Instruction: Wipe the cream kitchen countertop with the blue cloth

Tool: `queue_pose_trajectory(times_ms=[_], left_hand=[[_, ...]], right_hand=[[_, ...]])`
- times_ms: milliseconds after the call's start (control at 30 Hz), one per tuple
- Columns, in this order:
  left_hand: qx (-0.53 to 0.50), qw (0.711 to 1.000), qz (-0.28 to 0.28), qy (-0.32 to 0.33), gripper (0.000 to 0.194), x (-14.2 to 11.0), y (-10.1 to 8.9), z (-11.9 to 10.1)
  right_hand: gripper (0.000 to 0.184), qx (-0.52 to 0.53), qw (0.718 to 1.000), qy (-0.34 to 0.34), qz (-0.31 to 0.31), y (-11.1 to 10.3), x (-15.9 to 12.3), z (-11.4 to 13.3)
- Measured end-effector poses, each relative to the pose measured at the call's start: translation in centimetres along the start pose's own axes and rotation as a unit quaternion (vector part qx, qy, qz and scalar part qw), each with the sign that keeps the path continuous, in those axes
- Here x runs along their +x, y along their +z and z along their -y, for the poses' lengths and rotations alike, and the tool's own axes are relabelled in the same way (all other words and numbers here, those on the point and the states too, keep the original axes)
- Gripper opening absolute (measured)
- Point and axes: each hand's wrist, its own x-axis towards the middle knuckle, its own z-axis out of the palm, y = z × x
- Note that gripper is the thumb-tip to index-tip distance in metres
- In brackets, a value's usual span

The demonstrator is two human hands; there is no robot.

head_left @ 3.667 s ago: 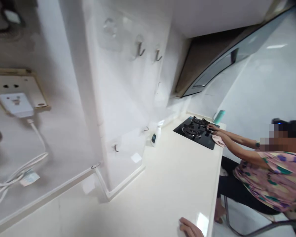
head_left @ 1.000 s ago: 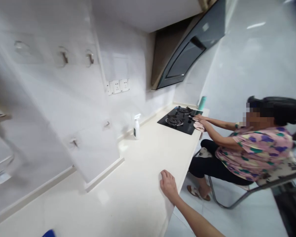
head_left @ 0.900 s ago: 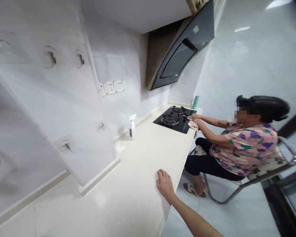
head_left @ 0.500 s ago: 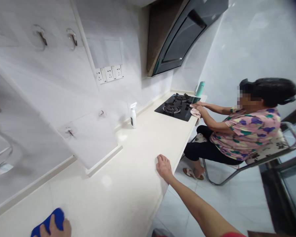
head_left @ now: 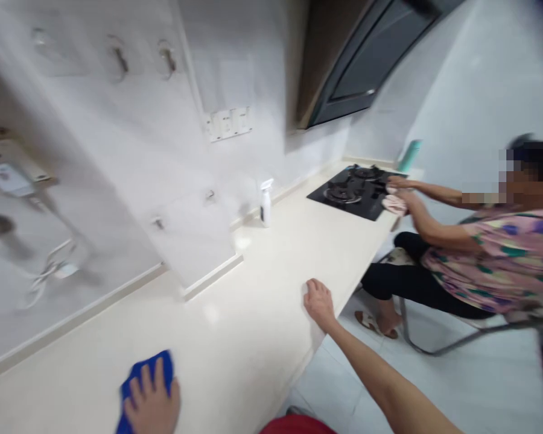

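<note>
My left hand (head_left: 152, 405) lies flat with fingers spread on a blue cloth (head_left: 138, 371), pressing it onto the cream countertop (head_left: 262, 283) at the bottom left. Out along the counter's front edge, my right hand (head_left: 319, 300) rests palm down with its fingers flat and holds nothing. The picture is smeared by head motion.
A white spray bottle (head_left: 266, 203) stands by the wall. Further along, a seated person (head_left: 493, 253) holds a pink cloth (head_left: 394, 204) on a black gas hob (head_left: 350, 193); a teal bottle (head_left: 409, 155) stands behind it. Wall sockets (head_left: 228, 122), hooks and a range hood (head_left: 366, 66) hang above.
The view has swung left and down. My left hand and the blue cloth have slid up and to the right on the counter. My right hand stays at the counter edge.
</note>
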Motion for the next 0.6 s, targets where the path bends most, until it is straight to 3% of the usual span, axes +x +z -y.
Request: queue_pose_trajectory(times_ms=[167,233,300,367,433,600], left_hand=[[-0.010,0.995,0.003,0.096,0.058,-6.7,-0.7,-7.0],[-0.031,0.990,0.005,0.135,0.065,-8.4,-0.8,-8.1],[-0.044,0.983,0.014,0.177,0.076,-9.6,-1.0,-7.6],[-0.046,0.980,0.034,0.192,0.081,-10.3,-1.4,-5.5],[-0.041,0.986,0.051,0.156,0.077,-10.1,-1.9,-2.2],[0.025,0.995,0.014,-0.096,0.056,-8.4,-4.2,10.1]], right_hand=[[0.034,-0.015,1.000,-0.019,0.010,0.8,-0.8,-1.3],[0.035,-0.022,0.999,-0.033,0.004,1.3,-0.9,-1.9],[0.037,-0.020,0.999,-0.039,0.000,1.7,-1.0,-2.4],[0.038,-0.018,0.999,-0.040,-0.003,1.8,-1.1,-2.6],[0.039,-0.018,0.999,-0.044,-0.008,1.8,-1.2,-2.8],[0.037,-0.027,0.998,-0.053,-0.014,1.8,-1.3,-2.9]])
